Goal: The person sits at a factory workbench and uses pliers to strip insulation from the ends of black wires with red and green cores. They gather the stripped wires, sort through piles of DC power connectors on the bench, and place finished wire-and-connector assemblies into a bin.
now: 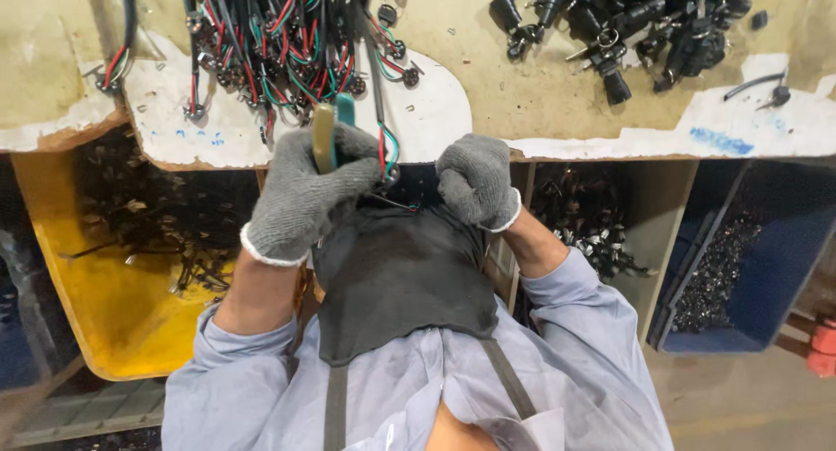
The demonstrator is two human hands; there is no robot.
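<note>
Fingers (348,168) of left hand (305,194) clench pliers (331,129), handles pointing up.

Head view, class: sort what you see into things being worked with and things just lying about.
In use:
left hand, gloved, gripping the green-handled tool
right hand, gloved, at the wire piece

Lying about:
wire bundle
black parts pile
yellow bin
blue bin

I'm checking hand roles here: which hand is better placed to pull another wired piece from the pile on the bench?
Probably the right hand: the left hand already holds the tool.
</note>
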